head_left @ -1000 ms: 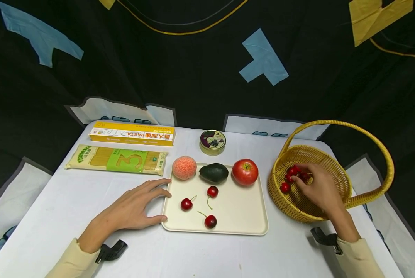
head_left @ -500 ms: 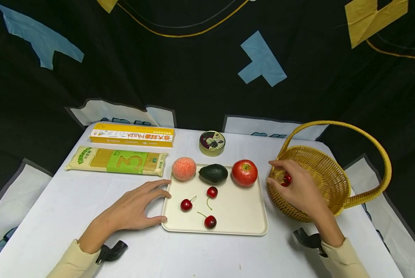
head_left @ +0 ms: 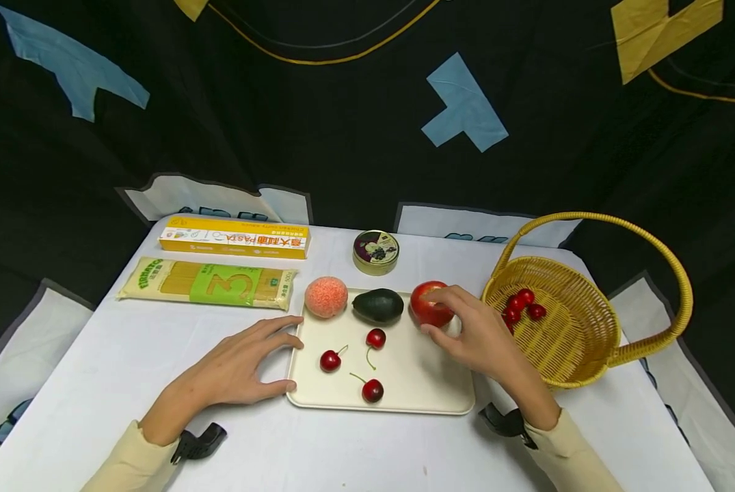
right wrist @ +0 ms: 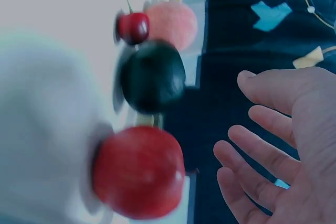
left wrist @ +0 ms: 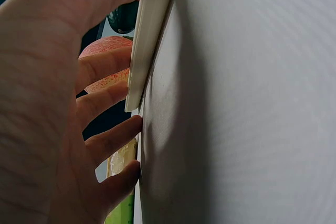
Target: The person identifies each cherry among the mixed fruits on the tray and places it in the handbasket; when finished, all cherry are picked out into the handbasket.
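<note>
Right hand (head_left: pixel 483 333) just above the red apple (head_left: pixel 425 312).
We see its fingers parted; apple lies at the far right of the tray (head_left: pixel 422 379). Left hand (head_left: pixel 234 369), fingers spread, at the left rim.

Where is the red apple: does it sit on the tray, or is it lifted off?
On the tray. The right-wrist view shows the red apple resting there, with the right hand apart from it.
</note>
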A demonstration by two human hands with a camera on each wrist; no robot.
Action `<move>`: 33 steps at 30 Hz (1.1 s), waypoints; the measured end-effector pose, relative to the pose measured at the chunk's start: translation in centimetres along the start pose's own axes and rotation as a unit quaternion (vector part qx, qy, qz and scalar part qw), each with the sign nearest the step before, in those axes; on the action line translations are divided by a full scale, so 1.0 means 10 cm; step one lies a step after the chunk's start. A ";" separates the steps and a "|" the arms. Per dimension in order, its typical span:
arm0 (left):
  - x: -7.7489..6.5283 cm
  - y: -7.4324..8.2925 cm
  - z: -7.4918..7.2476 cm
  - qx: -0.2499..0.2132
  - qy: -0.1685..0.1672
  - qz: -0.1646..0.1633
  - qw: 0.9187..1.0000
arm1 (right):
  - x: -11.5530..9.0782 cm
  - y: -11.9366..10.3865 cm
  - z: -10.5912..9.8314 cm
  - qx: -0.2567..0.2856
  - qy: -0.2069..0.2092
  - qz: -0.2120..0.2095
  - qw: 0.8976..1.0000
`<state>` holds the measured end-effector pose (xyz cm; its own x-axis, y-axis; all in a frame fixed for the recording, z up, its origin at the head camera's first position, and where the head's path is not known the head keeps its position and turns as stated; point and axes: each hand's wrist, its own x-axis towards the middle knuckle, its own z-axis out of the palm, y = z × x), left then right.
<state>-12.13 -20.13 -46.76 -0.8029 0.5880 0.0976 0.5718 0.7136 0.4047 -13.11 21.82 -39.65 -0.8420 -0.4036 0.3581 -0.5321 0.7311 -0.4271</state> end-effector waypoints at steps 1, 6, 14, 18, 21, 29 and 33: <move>0.00 0.00 0.00 0.001 0.000 0.001 1.000 | 0.00 -0.01 0.04 0.001 -0.002 -0.006 1.000; 0.00 0.00 0.00 0.002 0.001 0.003 1.000 | -0.01 -0.08 0.19 0.008 -0.017 -0.024 1.000; 0.00 0.01 0.00 0.001 0.002 0.004 1.000 | 0.03 -0.15 0.43 0.031 -0.059 -0.054 0.996; 0.00 0.01 -0.01 0.000 0.002 0.002 1.000 | 0.06 -0.19 0.52 0.028 -0.084 -0.049 0.995; 0.01 0.02 0.00 -0.003 0.000 0.003 1.000 | 0.07 -0.22 0.58 0.014 -0.099 -0.041 0.994; 0.01 0.01 0.00 0.002 -0.002 0.001 1.000 | 0.09 -0.26 0.69 0.001 -0.114 -0.034 0.993; 0.00 0.01 -0.01 0.002 -0.001 -0.002 1.000 | 0.10 -0.26 0.72 -0.004 -0.119 -0.040 0.992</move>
<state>-12.08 -20.09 -46.64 -0.8044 0.5866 0.0937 0.5699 0.7175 0.4006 -13.15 15.52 -44.17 -0.7945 -0.5787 0.1838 -0.5985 0.6953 -0.3980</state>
